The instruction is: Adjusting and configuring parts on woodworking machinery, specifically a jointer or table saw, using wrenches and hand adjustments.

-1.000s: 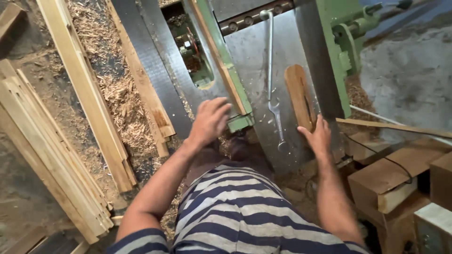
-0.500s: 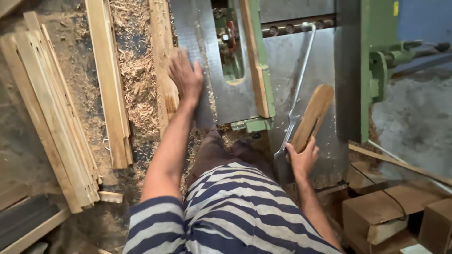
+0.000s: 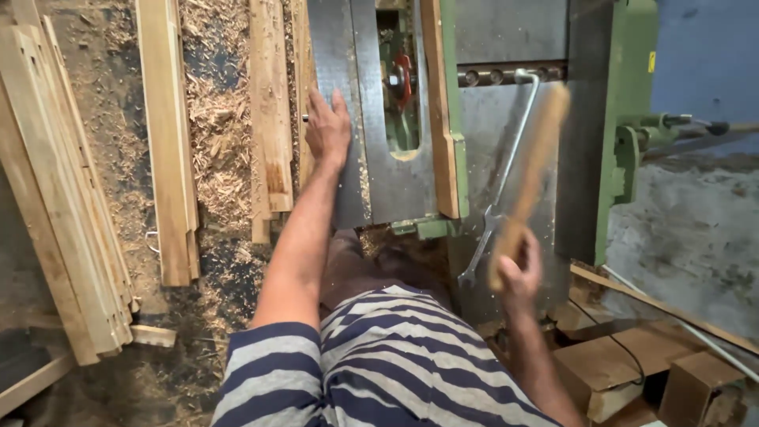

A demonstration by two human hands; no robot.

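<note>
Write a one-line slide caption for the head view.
Left hand flat on the grey machine table; right hand grips a wooden stick beside a long spanner.

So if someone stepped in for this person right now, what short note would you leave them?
Left hand: flat, palm down on the grey machine table, at its left edge, holding nothing.
Right hand: closed around the lower end of a short wooden piece, lifted above the table and blurred by motion.
A long spanner lies on the grey plate beside that piece.
Planks lie on the sawdust-covered floor to the left; wooden blocks sit lower right.
Done: the piece is picked up. Left: it has not been set against the wooden fence by the slot.
</note>
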